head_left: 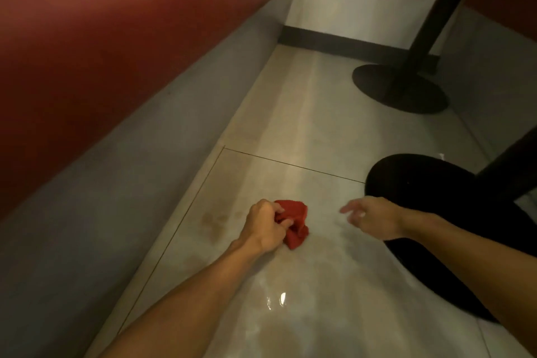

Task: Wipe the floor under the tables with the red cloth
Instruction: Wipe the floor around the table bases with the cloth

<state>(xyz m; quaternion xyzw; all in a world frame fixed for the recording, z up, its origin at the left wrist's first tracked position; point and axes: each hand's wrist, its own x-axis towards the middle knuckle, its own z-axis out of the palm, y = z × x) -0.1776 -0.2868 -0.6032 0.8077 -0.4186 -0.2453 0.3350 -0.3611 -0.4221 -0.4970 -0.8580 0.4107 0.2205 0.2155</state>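
My left hand (266,227) grips a bunched red cloth (296,224) against the pale tiled floor (305,131). A brownish stain (215,221) lies on the tile just left of that hand. My right hand (374,216) hovers to the right of the cloth with fingers spread and holds nothing; it is blurred. It sits in front of the near black round table base (421,183).
A red bench seat (101,38) with a grey base panel (145,168) runs along the left. A second black table base (398,87) and its post (444,9) stand further back by the wall's dark skirting (334,43). A wet glare shows on the near tile.
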